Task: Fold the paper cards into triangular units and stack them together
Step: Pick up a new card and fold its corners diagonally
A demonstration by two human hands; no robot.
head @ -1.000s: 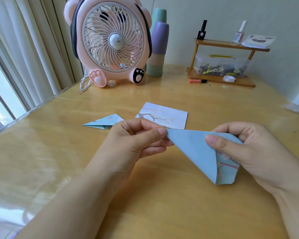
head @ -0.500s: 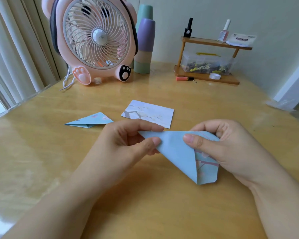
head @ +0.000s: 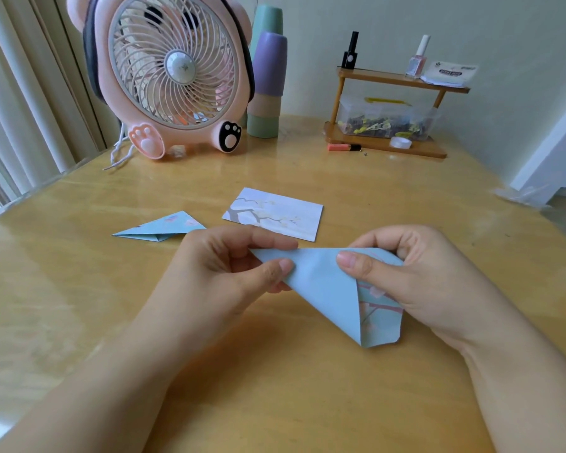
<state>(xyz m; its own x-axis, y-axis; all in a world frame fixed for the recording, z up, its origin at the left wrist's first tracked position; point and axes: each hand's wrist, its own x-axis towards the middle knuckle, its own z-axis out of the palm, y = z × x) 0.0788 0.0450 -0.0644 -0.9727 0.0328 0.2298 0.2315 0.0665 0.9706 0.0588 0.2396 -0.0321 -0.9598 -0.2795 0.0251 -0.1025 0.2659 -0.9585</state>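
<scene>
Since the frame half a second back, our hands have drawn closer together and the folded card has turned slightly, its long flap now curling over toward the right. We hold the light blue folded paper card (head: 327, 289) above the glossy yellow wooden surface (head: 275, 387), at centre frame. Our left hand (head: 223, 273) pinches the card's pointed left tip between thumb and forefinger. Our right hand (head: 415, 282) grips the card's right side, thumb pressed on the plain blue face and fingers curled behind, where a printed pink branch pattern shows on the inner layer. The card's lower corner points down toward the surface; we cannot tell whether it touches.

Beyond our left hand, a finished light blue triangular paper unit (head: 162, 227) lies flat on the surface. Just right of it, apart from it, lies an unfolded pale rectangular card printed with a branch (head: 275, 213).

At the upper left stands a pink bear-shaped desk fan (head: 174, 73), with a stack of pastel cups (head: 266, 83) beside it. At the upper right sits a small two-tier wooden shelf (head: 389, 125) carrying nail polish bottles.
</scene>
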